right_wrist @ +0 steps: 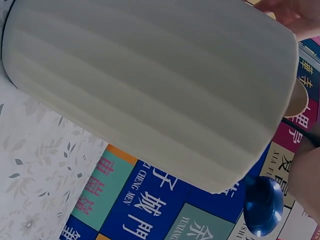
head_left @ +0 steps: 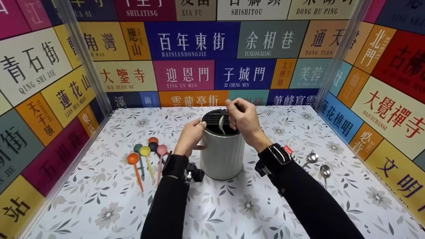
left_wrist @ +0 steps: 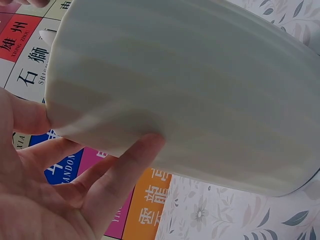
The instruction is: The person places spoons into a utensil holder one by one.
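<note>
A pale ribbed utensil holder with a black slotted top stands upright on the table. My left hand grips its left side, thumb at the rim and fingers along the wall, as the left wrist view shows. Over the right of the opening, my right hand has curled fingers; in the right wrist view a thin dark spoon handle runs from the rim to it. That spoon's other end is hidden. A whitish spoon stands in the top. A shiny blue spoon sticks out past the rim.
Several coloured spoons lie left of the holder, among them an orange spoon, a yellow spoon and a pink spoon. Right of my right forearm lie metal spoons and a small red tag. Sign-covered walls enclose the flowered table.
</note>
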Available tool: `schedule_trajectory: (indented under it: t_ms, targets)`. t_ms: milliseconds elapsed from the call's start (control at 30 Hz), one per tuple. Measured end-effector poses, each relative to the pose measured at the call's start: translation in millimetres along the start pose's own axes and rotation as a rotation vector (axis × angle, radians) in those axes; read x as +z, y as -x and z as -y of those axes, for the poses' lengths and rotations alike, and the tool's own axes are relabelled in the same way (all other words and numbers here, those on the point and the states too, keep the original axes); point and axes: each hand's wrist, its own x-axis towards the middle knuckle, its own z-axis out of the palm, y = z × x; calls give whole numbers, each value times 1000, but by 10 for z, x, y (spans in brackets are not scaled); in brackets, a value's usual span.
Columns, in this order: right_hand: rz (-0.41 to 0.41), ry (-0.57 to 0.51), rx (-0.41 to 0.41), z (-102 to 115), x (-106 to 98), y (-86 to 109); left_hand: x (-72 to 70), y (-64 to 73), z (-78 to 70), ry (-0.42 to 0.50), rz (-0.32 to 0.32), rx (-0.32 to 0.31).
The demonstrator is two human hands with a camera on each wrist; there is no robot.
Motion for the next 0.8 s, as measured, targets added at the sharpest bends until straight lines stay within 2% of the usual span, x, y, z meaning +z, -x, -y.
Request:
schedule_trajectory:
  t_ms: [133,300,467,800]
  targets:
    - [15,69,20,-54,-2,28,-1,-6,6,13,-2,-9]
    - [-3,140,28,-87,-29,51,5,-13,11,22,-8,-8]
    - [9,222,-19,-75,-47,60,-4,-9,17,23,-6,-7]
    - [39,334,-140,148,-188,36,16,-3,13,9,-20,7]
